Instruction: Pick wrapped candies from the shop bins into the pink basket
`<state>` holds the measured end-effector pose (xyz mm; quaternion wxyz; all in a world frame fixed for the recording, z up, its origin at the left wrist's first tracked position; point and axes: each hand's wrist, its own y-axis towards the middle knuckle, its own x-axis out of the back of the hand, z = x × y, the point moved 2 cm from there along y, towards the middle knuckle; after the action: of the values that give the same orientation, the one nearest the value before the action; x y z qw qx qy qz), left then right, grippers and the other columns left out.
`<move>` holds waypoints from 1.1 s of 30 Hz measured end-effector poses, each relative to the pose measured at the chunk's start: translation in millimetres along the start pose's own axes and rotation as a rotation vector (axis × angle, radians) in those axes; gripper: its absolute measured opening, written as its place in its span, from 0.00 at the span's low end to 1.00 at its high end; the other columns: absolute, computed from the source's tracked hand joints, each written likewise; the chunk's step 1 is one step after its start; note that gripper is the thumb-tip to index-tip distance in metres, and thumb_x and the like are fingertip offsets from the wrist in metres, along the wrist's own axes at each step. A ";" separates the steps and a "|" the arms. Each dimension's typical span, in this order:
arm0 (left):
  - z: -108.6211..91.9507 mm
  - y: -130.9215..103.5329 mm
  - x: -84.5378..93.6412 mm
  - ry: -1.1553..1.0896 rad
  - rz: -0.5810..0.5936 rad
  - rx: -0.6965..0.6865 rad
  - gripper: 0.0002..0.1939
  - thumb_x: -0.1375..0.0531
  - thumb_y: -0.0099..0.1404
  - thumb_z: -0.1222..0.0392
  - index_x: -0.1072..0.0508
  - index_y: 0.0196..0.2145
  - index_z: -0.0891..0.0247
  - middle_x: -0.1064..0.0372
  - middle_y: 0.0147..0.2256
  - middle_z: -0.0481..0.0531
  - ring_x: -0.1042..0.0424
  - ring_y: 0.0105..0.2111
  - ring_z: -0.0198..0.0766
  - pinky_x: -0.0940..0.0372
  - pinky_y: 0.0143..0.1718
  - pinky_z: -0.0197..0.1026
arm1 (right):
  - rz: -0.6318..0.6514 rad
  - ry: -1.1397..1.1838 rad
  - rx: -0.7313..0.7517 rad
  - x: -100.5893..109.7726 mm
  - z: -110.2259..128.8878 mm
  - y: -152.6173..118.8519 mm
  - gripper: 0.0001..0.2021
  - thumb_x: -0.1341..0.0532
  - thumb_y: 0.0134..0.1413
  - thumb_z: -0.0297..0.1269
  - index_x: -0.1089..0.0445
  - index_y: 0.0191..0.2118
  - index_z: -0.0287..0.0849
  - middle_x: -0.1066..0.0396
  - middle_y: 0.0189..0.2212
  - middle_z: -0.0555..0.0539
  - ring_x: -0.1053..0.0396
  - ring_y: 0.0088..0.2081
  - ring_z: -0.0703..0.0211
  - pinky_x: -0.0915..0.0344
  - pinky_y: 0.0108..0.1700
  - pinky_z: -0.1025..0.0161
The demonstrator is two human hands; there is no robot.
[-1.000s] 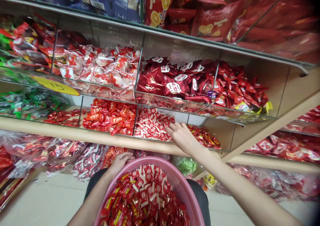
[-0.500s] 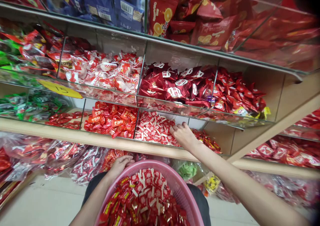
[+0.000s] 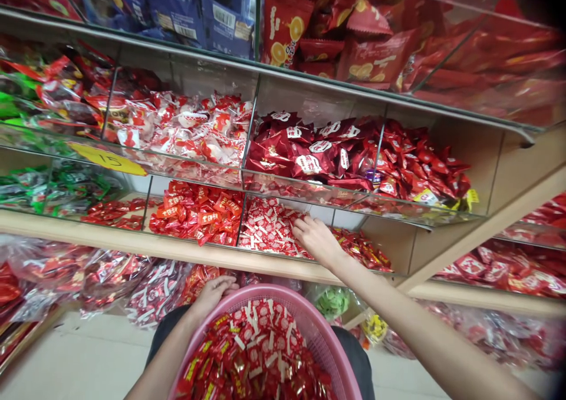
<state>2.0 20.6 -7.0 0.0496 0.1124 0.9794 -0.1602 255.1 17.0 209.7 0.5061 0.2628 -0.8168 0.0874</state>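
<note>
A pink plastic basket (image 3: 340,359) sits between my knees, filled with red-wrapped candies (image 3: 247,359), some with white wrapper ends. My left hand (image 3: 214,293) curls around the basket's far left rim, its fingers together and partly hidden behind it. My right hand (image 3: 315,239) reaches into a lower shelf compartment. Its fingers are stretched out, lying on small red-and-white wrapped candies (image 3: 269,226); what is under the palm is hidden.
Clear dividers (image 3: 241,218) split the shelf into compartments. Just above my right hand runs a clear front panel (image 3: 309,188). Orange-red candies (image 3: 198,211) lie to the left, and bagged candies (image 3: 154,291) sit below the wooden shelf edge (image 3: 132,245).
My right hand has moved slightly left over the red-and-white candies, and its fingers have gone from curled to stretched out. My left hand and the basket have stayed nearly still.
</note>
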 end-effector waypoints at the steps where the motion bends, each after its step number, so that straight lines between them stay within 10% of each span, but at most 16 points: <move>1: 0.7 0.5 0.6 -0.002 0.000 -0.002 0.22 0.38 0.47 0.49 0.29 0.35 0.68 0.27 0.33 0.59 0.28 0.35 0.42 0.36 0.41 0.42 | 0.037 0.017 -0.012 -3.7 1.6 -0.6 0.09 0.54 0.60 0.30 0.37 0.36 0.39 0.36 0.37 0.43 0.36 0.38 0.57 0.43 0.34 0.64; 27: 1.3 2.3 0.1 0.022 0.005 0.017 0.20 0.39 0.48 0.50 0.30 0.35 0.67 0.27 0.33 0.58 0.28 0.35 0.42 0.36 0.41 0.41 | 0.222 0.221 -0.012 -0.7 -15.3 -1.0 0.17 0.46 0.53 0.29 0.45 0.50 0.40 0.29 0.35 0.43 0.31 0.38 0.54 0.41 0.35 0.66; 33: 2.6 3.0 0.4 0.024 0.003 0.018 0.18 0.39 0.50 0.52 0.30 0.35 0.67 0.27 0.33 0.58 0.28 0.34 0.41 0.36 0.40 0.40 | 0.112 0.301 -0.098 16.4 -40.6 9.9 0.18 0.45 0.53 0.32 0.43 0.51 0.39 0.36 0.48 0.39 0.36 0.48 0.54 0.41 0.43 0.65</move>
<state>2.4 22.6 -10.4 0.0368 0.1160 0.9783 -0.1674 276.0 36.4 244.5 0.6293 0.1760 -0.7483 0.1140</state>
